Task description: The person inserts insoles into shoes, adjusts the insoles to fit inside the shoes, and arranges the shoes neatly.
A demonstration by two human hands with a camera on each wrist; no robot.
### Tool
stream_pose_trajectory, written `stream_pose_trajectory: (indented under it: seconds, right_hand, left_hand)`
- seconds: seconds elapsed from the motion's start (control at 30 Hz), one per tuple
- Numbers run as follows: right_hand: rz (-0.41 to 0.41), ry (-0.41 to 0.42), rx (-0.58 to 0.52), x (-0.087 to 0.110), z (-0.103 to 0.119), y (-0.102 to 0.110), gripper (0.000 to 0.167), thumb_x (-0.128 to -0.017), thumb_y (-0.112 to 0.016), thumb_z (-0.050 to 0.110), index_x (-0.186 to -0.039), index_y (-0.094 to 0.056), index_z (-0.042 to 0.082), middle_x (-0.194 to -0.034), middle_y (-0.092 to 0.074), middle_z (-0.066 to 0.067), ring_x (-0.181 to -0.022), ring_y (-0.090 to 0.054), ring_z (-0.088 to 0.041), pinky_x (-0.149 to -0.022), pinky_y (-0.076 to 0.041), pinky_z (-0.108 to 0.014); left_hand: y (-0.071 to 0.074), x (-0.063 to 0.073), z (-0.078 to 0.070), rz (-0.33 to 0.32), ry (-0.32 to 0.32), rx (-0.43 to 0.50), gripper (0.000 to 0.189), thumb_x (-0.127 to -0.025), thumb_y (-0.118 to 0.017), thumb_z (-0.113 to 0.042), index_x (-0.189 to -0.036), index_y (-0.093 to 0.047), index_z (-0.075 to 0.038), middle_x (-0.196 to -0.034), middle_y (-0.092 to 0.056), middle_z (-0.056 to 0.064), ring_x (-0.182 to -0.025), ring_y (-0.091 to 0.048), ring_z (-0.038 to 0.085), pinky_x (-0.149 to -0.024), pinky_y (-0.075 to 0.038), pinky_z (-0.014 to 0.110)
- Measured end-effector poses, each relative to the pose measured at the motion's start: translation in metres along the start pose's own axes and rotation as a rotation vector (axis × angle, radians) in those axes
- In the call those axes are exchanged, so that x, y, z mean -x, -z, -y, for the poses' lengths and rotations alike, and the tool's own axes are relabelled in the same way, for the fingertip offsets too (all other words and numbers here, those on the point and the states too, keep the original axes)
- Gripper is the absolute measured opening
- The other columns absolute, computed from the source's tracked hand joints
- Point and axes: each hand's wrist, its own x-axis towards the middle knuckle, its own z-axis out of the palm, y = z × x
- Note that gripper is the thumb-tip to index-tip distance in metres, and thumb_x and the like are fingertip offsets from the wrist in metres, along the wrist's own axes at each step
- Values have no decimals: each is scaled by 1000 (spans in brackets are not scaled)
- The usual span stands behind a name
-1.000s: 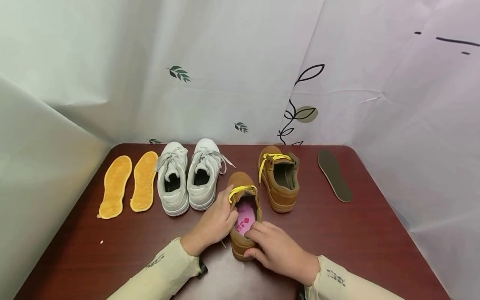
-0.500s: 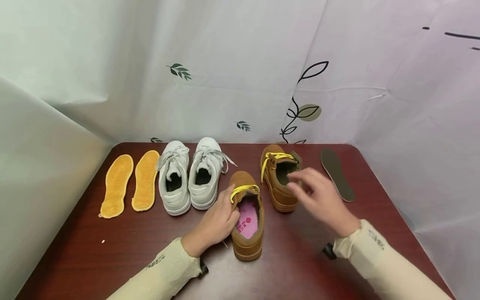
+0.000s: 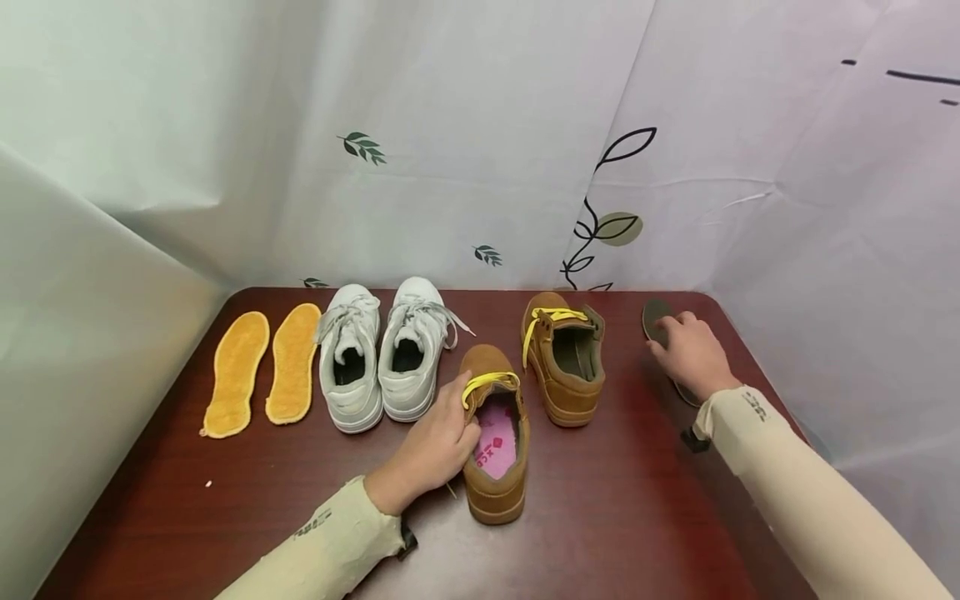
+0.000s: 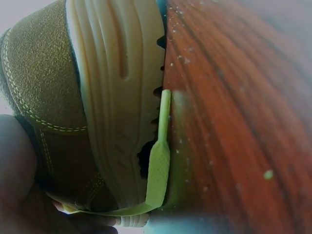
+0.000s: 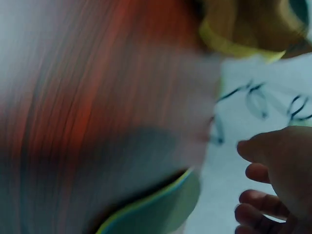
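With my left hand [image 3: 432, 442] I grip the left side of a brown shoe [image 3: 497, 502] with yellow laces, which stands at the middle front of the table. A pink insole [image 3: 496, 439] with red print lies inside it. The left wrist view shows its sole edge [image 4: 119, 97] flat on the wood and a lace end [image 4: 158, 170] hanging down beside it. My right hand [image 3: 692, 354] is over a dark olive insole [image 3: 656, 313] at the far right, hiding its middle. In the right wrist view its fingers are spread apart and the insole [image 5: 163, 209] lies below, not between them.
A second brown shoe [image 3: 572, 396] stands behind, right of the first. White sneakers [image 3: 352, 408] stand at the back left, beside two orange fuzzy insoles [image 3: 234, 375]. A white sheet [image 3: 480, 142] hangs behind the dark red table [image 3: 225, 517].
My right hand has left the heel of the brown shoe and moved right, past the second shoe, to the dark insole. My left hand has kept its grip on the shoe.
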Motion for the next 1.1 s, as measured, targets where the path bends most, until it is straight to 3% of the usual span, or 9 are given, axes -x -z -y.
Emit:
stream_pose_trajectory:
  seconds: [0.17, 0.27, 0.43, 0.73, 1.1]
  right_hand:
    - [117, -103, 14, -7, -20, -4, 66, -101, -54, 41, -143, -43, -8, -139, -32, -42, -125, -34, -61, -97, -36, -71]
    - [187, -127, 27, -9, -27, -7, 77, -101, -49, 51, -149, -36, -7, -140, -31, -45, -125, -31, -64, -95, -36, -73]
    - [254, -142, 66, -10, -39, -17, 80, -100, -47, 53, -153, -29, -4, -137, -35, -46, -122, -33, -64, -90, -38, -71]
    - [244, -126, 64, -6, -41, -21, 69, -101, -47, 42, -149, -36, -7, -137, -40, -42, -125, -36, -61, -96, -38, -71]
    - [215, -67, 144, 0, -38, -23, 79, -99, -51, 54, -146, -38, -8, -129, -47, -43, -116, -44, -62, -89, -42, -70]
  left_hand:
    - [0, 1, -2, -1, 3, -7, 71, -91, -52, -18, -154, -26, 3, -151, -42, 24, -132, -51, 32, -109, -43, 46]
    - [0, 1, -3, 4, 7, -6, 71, -91, -52, -17, -155, -26, 3, -151, -41, 23, -132, -51, 31, -109, -43, 46]
    - [0, 1, -4, 12, 17, -6, 72, -92, -52, -18, -155, -25, 2, -151, -41, 23, -131, -51, 31, -109, -43, 46]
    - [1, 2, -6, -4, 28, -21, 73, -91, -54, -19, -155, -25, 2, -150, -43, 23, -127, -55, 33, -105, -45, 47]
    - [0, 2, -5, -2, 25, -31, 75, -90, -55, -19, -155, -25, 3, -150, -43, 23, -130, -53, 33, -107, -44, 46]
